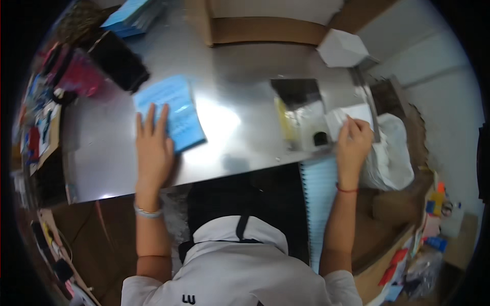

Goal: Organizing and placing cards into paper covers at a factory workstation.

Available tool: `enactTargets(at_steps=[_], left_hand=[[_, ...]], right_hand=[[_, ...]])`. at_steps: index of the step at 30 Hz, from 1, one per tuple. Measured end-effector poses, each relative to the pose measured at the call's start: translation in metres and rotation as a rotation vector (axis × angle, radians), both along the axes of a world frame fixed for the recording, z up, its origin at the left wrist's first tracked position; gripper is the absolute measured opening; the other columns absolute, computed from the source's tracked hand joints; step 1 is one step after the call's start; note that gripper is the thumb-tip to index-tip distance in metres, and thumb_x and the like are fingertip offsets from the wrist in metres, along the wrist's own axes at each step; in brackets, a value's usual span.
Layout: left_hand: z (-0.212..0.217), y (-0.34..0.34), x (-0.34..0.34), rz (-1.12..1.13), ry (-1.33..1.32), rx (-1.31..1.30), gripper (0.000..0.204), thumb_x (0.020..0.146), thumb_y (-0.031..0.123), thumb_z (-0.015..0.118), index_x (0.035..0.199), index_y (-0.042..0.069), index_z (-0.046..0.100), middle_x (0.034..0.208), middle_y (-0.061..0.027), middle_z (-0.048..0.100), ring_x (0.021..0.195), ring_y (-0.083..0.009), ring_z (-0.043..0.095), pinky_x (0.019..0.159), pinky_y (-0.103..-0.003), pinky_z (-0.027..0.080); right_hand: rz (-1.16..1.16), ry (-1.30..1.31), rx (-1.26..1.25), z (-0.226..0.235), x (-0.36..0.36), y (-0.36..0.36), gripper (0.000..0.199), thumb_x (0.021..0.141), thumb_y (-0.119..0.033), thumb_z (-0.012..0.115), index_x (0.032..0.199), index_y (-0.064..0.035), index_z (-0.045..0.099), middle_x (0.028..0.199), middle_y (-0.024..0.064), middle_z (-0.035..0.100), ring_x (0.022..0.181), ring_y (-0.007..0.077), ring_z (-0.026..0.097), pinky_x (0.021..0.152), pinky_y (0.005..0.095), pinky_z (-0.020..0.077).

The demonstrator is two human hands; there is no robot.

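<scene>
My left hand (154,155) lies with its fingers outstretched on the left edge of a flat blue packet (188,125), which has a shiny, wrinkled surface. At the table's right edge, my right hand (356,145) pinches a thin white paper-like piece (361,112) between thumb and fingers. Some blur keeps me from telling its exact kind. Just left of that hand is a clear plastic pouch (309,120) with a dark upper part, a yellow strip and a dark round spot.
The metal table (240,148) carries a black box (117,60) and a pink container (81,74) at left, and a stack of blue packets (130,15) farther back. A white box (343,48) stands back right. A white bag (395,153) hangs beside the right edge.
</scene>
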State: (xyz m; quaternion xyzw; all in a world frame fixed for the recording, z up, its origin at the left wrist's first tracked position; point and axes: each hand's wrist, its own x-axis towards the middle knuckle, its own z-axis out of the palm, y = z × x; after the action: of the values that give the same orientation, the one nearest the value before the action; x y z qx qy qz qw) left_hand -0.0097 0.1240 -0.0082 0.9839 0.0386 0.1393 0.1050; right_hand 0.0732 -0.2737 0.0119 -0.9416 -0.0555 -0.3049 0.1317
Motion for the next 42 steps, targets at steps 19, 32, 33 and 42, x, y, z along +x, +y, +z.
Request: enactTargets(at_steps=[19, 32, 33, 42], left_hand=[[-0.003, -0.149, 0.019, -0.542, -0.043, -0.138, 0.026, 0.083, 0.017, 0.071, 0.101, 0.004, 0.058, 0.139, -0.0286, 0.046, 0.135, -0.0502, 0.038, 0.108, -0.062, 0.031], [-0.002, -0.125, 0.01, -0.423, -0.147, -0.229, 0.045, 0.068, 0.015, 0.08, 0.107, 0.006, 0.059, 0.139, -0.0215, 0.045, 0.128, -0.0478, 0.041, 0.102, -0.058, 0.034], [-0.003, -0.13, 0.012, -0.479, -0.209, -0.156, 0.043, 0.069, 0.011, 0.079, 0.108, 0.006, 0.059, 0.139, -0.0234, 0.044, 0.129, -0.0505, 0.04, 0.103, -0.061, 0.033], [0.013, -0.134, 0.028, -0.577, 0.029, -0.027, 0.038, 0.075, 0.027, 0.078, 0.105, 0.008, 0.063, 0.139, -0.0245, 0.047, 0.13, -0.0459, 0.042, 0.104, -0.063, 0.032]], right_hand=[[0.208, 0.165, 0.058, 0.021, 0.0, -0.018, 0.026, 0.082, -0.001, 0.063, 0.107, 0.0022, 0.07, 0.102, 0.0129, 0.061, 0.093, 0.0323, 0.055, 0.084, 0.0413, 0.0466], [0.586, 0.132, -0.112, -0.021, -0.02, 0.101, 0.026, 0.079, -0.015, 0.063, 0.102, -0.0059, 0.068, 0.112, 0.0104, 0.06, 0.107, 0.0291, 0.055, 0.108, 0.0569, 0.0337], [0.705, 0.203, -0.066, -0.024, -0.018, 0.1, 0.024, 0.079, -0.012, 0.064, 0.102, -0.0061, 0.069, 0.111, 0.0102, 0.061, 0.106, 0.0288, 0.056, 0.106, 0.052, 0.0359], [0.057, -0.046, -0.114, -0.011, -0.003, 0.016, 0.024, 0.084, -0.003, 0.066, 0.107, 0.0046, 0.068, 0.104, 0.0148, 0.059, 0.093, 0.0325, 0.054, 0.081, 0.0418, 0.0476]])
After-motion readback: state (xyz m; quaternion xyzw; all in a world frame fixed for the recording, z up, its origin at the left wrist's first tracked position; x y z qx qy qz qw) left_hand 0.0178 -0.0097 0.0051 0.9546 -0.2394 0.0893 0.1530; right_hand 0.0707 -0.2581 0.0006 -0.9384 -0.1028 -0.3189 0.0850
